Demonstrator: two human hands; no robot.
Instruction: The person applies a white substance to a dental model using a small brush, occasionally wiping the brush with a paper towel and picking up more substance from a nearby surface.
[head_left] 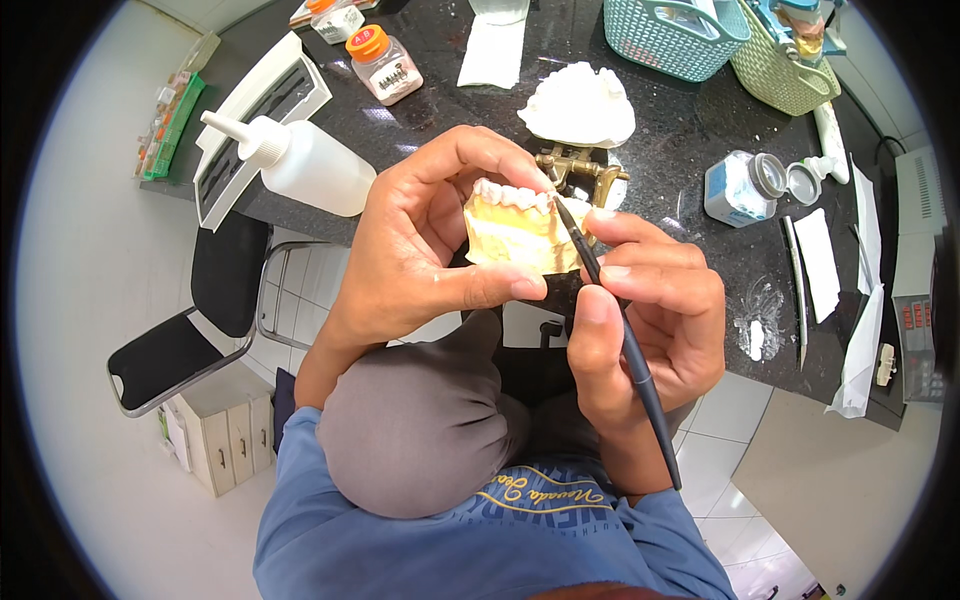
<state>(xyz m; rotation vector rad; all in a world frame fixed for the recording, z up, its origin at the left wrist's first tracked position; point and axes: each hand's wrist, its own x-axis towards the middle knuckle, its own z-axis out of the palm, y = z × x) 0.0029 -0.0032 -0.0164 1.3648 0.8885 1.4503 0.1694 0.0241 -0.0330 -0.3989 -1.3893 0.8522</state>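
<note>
A yellow dental cast (520,235) with a row of whitish teeth (512,195) along its upper edge is held up in front of me. My left hand (420,225) grips it from the left, thumb below and fingers curled over the far side. Between the thumb and fingers of my right hand (655,320) is a slim black tool (628,342), its pointed tip at the teeth on the cast's right end. Just beyond the cast lies a brass articulator (585,170), partly hidden, with a white plaster piece (580,105) beside it.
On the dark countertop (660,165) stand a white squeeze bottle (315,165), an orange-lidded jar (385,68) and an opened powder jar (740,190). Teal (670,45) and green (785,75) baskets sit at the back. White powder (757,340) and a thin brush-like tool (798,290) lie right. A black chair (185,350) stands left.
</note>
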